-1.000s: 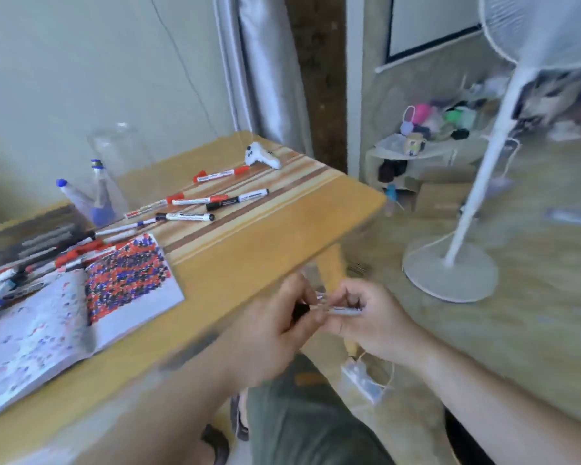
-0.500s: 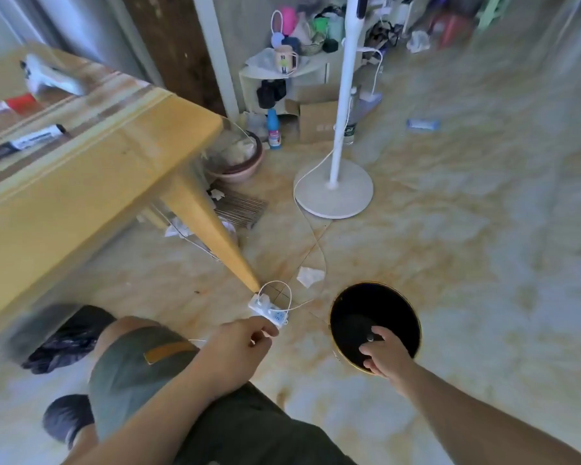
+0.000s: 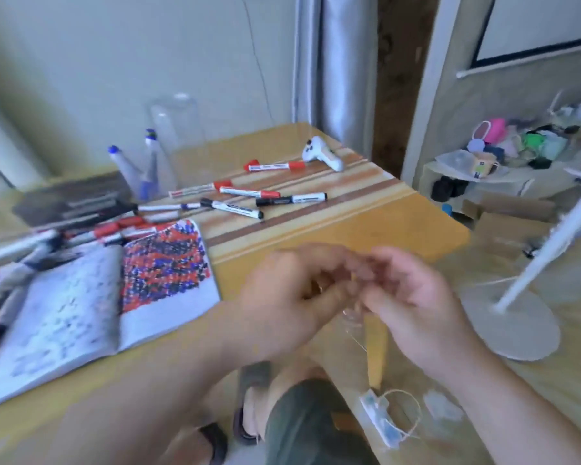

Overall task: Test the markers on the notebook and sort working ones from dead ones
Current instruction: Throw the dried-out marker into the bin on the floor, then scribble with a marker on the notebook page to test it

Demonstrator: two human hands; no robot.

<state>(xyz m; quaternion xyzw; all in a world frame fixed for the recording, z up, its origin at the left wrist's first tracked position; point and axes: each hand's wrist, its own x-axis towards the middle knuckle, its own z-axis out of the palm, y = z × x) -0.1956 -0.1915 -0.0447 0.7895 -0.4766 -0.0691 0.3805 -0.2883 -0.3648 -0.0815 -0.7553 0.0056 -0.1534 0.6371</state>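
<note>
We are seeing left hand point(image 3: 292, 297) and right hand point(image 3: 413, 297) meeting, fingers curled; blur is hiding whether they are pinching anything. Notebook point(image 3: 91, 297) is lying open on surface point(image 3: 366, 229), markers point(image 3: 249, 193) scattered behind it.

We hold both our hands up close together in front of us. Our left hand point(image 3: 292, 297) has bent fingers. Our right hand point(image 3: 413, 297) has bent fingers too. The fingertips meet in the middle, all blurry.
</note>
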